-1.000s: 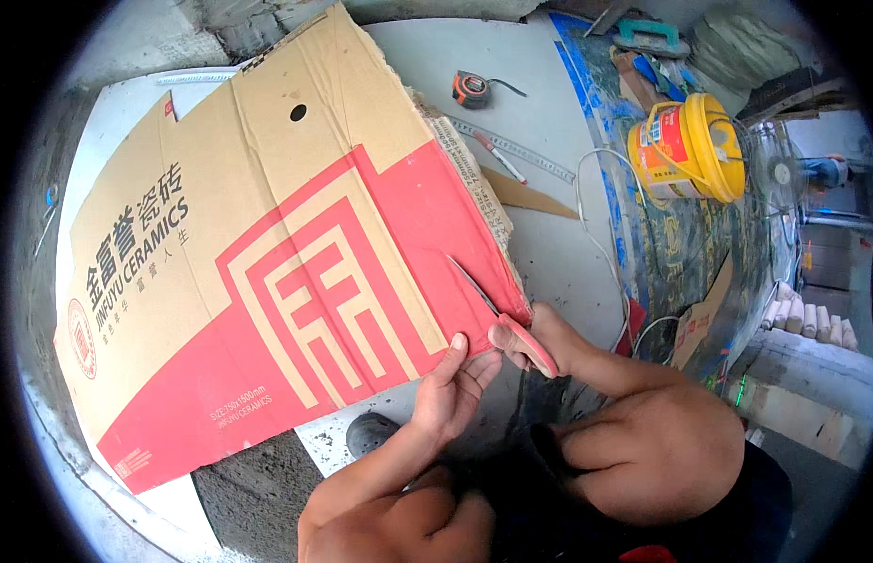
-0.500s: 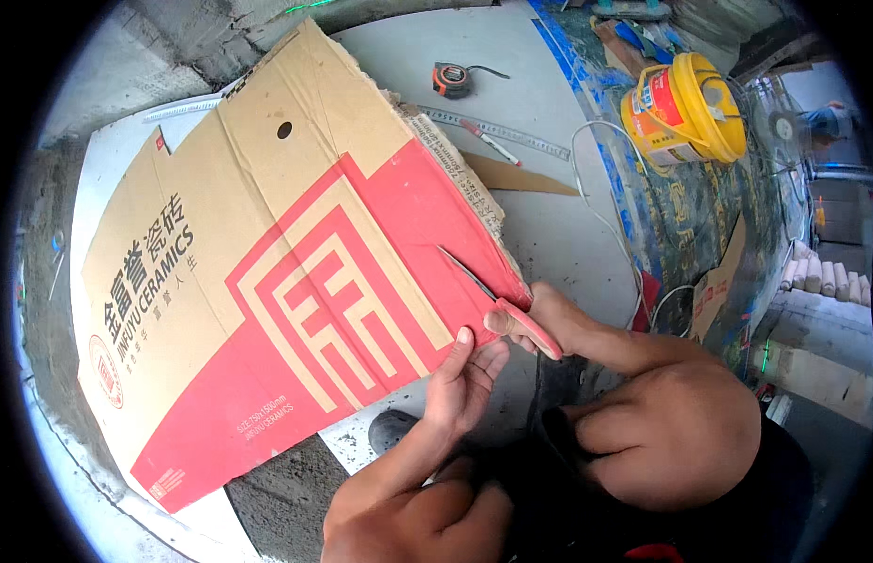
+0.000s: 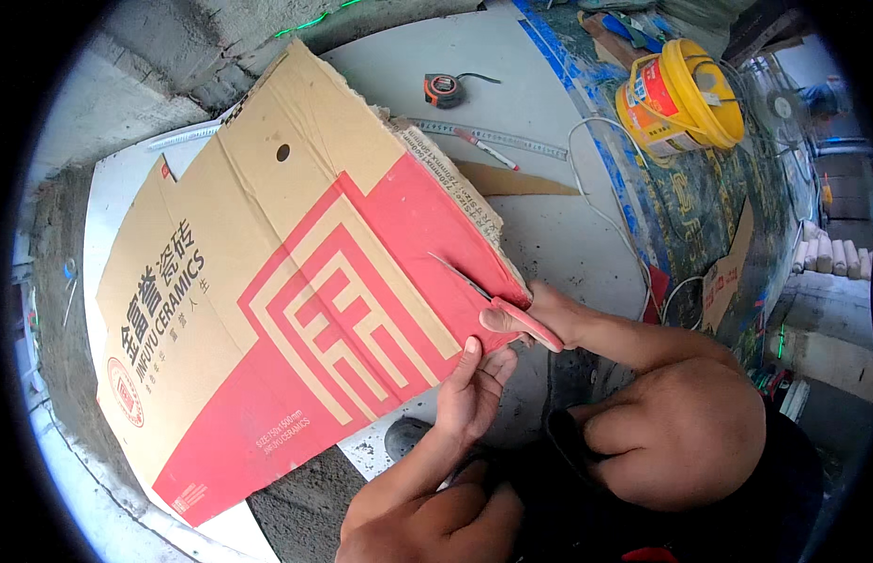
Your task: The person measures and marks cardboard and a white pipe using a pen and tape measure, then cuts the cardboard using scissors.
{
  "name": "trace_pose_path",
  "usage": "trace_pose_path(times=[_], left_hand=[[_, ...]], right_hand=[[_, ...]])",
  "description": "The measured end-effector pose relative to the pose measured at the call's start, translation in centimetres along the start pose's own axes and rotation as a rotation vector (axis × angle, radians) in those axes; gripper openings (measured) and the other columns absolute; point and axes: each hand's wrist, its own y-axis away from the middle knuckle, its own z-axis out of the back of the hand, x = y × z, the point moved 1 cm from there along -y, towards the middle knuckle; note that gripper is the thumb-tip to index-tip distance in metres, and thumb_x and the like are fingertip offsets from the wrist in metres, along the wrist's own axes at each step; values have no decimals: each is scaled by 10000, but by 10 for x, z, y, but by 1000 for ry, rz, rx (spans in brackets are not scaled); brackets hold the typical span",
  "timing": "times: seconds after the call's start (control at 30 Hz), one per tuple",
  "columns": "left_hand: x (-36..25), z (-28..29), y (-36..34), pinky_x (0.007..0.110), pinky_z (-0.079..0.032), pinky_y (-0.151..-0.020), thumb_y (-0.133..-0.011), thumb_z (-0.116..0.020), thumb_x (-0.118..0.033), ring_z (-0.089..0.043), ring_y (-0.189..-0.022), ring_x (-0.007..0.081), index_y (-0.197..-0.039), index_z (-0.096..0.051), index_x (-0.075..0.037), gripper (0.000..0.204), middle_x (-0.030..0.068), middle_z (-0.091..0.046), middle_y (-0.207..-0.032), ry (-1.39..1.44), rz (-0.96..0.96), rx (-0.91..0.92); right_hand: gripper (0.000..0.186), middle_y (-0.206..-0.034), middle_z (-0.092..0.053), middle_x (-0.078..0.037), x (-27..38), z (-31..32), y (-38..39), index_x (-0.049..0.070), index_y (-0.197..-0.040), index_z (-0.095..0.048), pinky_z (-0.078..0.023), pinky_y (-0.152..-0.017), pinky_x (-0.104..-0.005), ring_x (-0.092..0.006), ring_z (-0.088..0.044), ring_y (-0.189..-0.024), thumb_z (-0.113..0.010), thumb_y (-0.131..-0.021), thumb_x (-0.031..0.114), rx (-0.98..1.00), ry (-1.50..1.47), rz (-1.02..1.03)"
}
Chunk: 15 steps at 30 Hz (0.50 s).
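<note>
A large flat cardboard sheet (image 3: 206, 310), tan and red with dark printing, slants across the left and middle of the view. My right hand (image 3: 541, 314) grips red-handled scissors (image 3: 533, 326) at the sheet's lower right corner. One blade lies over the red face, pointing up and left; the other is hidden beneath the cardboard. My left hand (image 3: 472, 389) pinches the sheet's near edge just left of the scissors, thumb on top and fingers underneath.
Beyond the torn edge, a tape measure (image 3: 443, 90), a metal ruler (image 3: 521, 143), a marker (image 3: 488, 150) and a pointed cardboard scrap (image 3: 516, 179) lie on the white board (image 3: 389, 52). A yellow bucket (image 3: 685, 98) stands at far right near a white cable (image 3: 605, 211).
The cardboard's left end and my left hand have shifted slightly right and down in view. The scissors stay at the same corner, their visible blade tilted a little more to the left.
</note>
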Motion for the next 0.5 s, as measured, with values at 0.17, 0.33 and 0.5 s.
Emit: trace_pose_path(times=[0.17, 0.33, 0.5], left_hand=[[0, 4, 1, 383, -518, -981, -1010, -606, -341, -673, -1028, 202, -1227, -587, -86, 335, 81, -706, -1075, 4, 25, 6], [0, 4, 1, 373, -498, -999, -1009, -604, -353, -664, -1048, 200, -1253, -572, -82, 366, 72, -701, -1100, -15, 12, 25], [-1, 1, 1, 371, -484, -1011, -1016, -585, -375, -633, -1108, 191, -1271, -561, -69, 399, 77, -679, -1161, -69, 4, 58]], right_hand=[[739, -1170, -690, -88, 0, -18, 3, 101, -1378, -594, -569, -804, -318, -199, -683, -1026, -734, -848, 597, -185, -83, 323], [602, -989, -604, -77, 21, -8, 7, 96, -1198, -549, -519, -668, -297, -173, -579, -847, -757, -850, 541, 21, -84, -33], [546, -686, -605, -21, 27, -17, 15, 42, -921, -644, -404, -418, -241, -90, -552, -516, -818, -798, 546, -94, -140, 60]])
